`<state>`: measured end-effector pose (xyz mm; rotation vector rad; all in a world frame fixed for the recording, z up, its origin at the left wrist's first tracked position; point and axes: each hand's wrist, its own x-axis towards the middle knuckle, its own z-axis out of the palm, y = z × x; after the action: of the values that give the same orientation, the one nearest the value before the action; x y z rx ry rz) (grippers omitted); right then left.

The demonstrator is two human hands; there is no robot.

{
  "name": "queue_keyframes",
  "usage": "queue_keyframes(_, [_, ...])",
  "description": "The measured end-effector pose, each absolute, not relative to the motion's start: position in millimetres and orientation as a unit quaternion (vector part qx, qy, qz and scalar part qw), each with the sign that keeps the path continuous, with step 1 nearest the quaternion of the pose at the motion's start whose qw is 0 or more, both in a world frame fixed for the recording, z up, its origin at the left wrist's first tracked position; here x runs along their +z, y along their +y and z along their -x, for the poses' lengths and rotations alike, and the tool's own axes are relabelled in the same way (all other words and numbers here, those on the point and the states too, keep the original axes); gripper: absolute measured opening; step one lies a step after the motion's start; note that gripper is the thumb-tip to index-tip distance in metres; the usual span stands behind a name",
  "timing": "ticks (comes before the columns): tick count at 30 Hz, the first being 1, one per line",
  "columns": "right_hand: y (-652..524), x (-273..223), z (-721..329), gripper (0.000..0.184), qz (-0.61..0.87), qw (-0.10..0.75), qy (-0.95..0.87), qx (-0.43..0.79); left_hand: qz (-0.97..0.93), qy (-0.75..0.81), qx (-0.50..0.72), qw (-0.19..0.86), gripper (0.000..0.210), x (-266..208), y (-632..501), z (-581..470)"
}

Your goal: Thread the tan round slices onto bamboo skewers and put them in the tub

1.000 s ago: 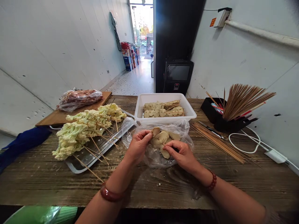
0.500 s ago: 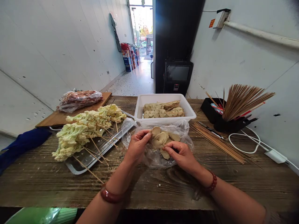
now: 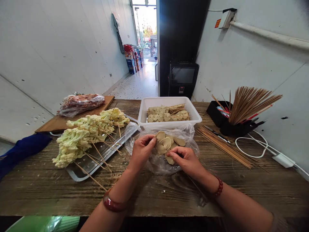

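Observation:
Between my hands are thin, round beige slices (image 3: 164,145), some overlapping, over a crumpled clear plastic bag (image 3: 190,137). My left hand (image 3: 142,151) pinches the edge of a slice between thumb and fingertips. On the other side, my right hand (image 3: 187,159) is closed in a pinch at the slices' lower edge. A thin wooden skewer (image 3: 194,183) shows faintly below that hand and seems to pass through its grip; its tip is hidden. Just beyond, a white plastic tub (image 3: 169,124) holds finished-looking skewers of similar slices (image 3: 158,116).
Skewered cauliflower (image 3: 77,138) lies on a metal tray (image 3: 82,175) at left, sticks pointing toward me. Behind it, bagged meat (image 3: 82,103) rests on a wooden board (image 3: 49,124). Loose skewers (image 3: 224,148), a black holder of skewers (image 3: 235,129) and a white cable (image 3: 262,156) are at right.
Both hands keep almost the same pinch on the slices. A skewer now shows faintly below my right hand. The whole view has shifted slightly.

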<state>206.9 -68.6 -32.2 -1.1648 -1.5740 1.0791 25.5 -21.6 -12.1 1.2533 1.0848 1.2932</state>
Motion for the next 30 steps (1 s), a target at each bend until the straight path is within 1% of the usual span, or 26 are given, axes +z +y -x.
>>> queue_keyframes(4, [-67.6,-31.3,-206.5,0.029,0.467,0.442,-0.626,0.442,-0.525,0.452,0.528,0.491,0.014,-13.0,-21.0,-25.3])
queue_keyframes(9, [-66.0,-30.4,-206.6,0.028,0.468,0.446,-0.629,0.432,-0.497,0.446,0.521,0.532,0.017,-15.6,-19.2,-24.4])
queue_keyframes(15, [-66.0,-29.5,-204.3,0.03,0.478,0.44,-0.614,0.449,-0.494,0.438,0.516,0.546,0.018,-13.8,-20.2,-25.7])
queue_keyframes(19, [-65.4,-30.9,-204.0,0.034,0.47,0.446,-0.599,0.469,-0.422,0.404,0.525,0.619,0.022,-10.9,-19.8,-25.9])
queue_keyframes(23, [-65.3,-32.7,-205.0,0.036,0.453,0.456,-0.579,0.5,-0.346,0.34,0.494,0.721,0.04,-9.5,-18.2,-23.2])
queue_keyframes(25, [-65.6,-32.6,-204.7,0.037,0.447,0.455,-0.57,0.517,-0.343,0.313,0.466,0.753,0.045,-10.2,-18.7,-23.2])
queue_keyframes(27, [-65.7,-32.0,-203.7,0.038,0.447,0.455,-0.566,0.523,-0.351,0.297,0.449,0.766,0.04,-11.9,-19.8,-24.5])
queue_keyframes(30, [-64.9,-31.3,-201.8,0.039,0.456,0.458,-0.556,0.523,-0.361,0.307,0.451,0.756,0.028,-15.1,-20.8,-26.6])
